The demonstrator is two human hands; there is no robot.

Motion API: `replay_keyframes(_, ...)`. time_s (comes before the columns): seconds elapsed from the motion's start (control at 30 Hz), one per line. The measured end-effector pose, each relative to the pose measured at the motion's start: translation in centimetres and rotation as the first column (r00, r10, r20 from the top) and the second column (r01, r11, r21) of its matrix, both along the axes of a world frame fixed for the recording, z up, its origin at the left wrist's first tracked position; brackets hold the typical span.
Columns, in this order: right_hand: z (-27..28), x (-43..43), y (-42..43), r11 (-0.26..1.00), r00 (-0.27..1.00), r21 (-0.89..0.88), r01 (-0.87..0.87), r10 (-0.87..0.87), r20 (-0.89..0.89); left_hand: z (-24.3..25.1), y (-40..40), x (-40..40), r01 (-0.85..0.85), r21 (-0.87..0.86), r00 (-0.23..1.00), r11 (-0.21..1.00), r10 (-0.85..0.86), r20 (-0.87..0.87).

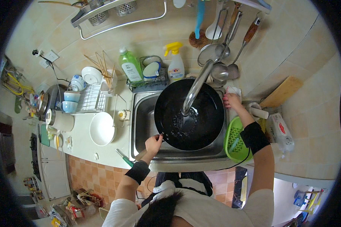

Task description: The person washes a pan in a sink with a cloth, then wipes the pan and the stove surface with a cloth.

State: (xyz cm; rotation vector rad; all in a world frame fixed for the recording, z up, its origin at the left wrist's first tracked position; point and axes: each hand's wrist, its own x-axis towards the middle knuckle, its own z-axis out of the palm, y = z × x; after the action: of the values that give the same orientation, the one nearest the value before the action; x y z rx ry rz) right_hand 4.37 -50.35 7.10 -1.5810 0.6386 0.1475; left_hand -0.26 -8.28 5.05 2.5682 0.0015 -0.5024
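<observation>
A black wok (170,122) rests over the stainless steel sink (143,124), and water from the curved metal faucet (197,85) runs into it. My left hand (154,145) grips the wok's handle (141,155) close to its near-left rim. Beyond the wok's right rim, my right hand (232,100) reaches to the sink's back right corner with bent fingers. It touches or lies beside a white and pink cloth (234,90); whether the fingers close on it is hidden.
A green plastic basket (230,151) stands right of the sink. On the left counter are a white bowl (102,129), a green-handled tool (125,159) and a dish rack (91,99). Behind the sink stand a green detergent bottle (130,66) and a spray bottle (176,63); ladles (219,71) hang there.
</observation>
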Motion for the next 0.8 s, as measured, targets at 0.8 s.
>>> replay_keyframes(0.8, 0.9, -3.2, 5.1, 0.958, 0.944, 0.184, -0.221, 0.258, -0.207, 3.5, 4.7, 2.7, 0.033, 0.248, 0.969, 0.968, -0.092, 0.229)
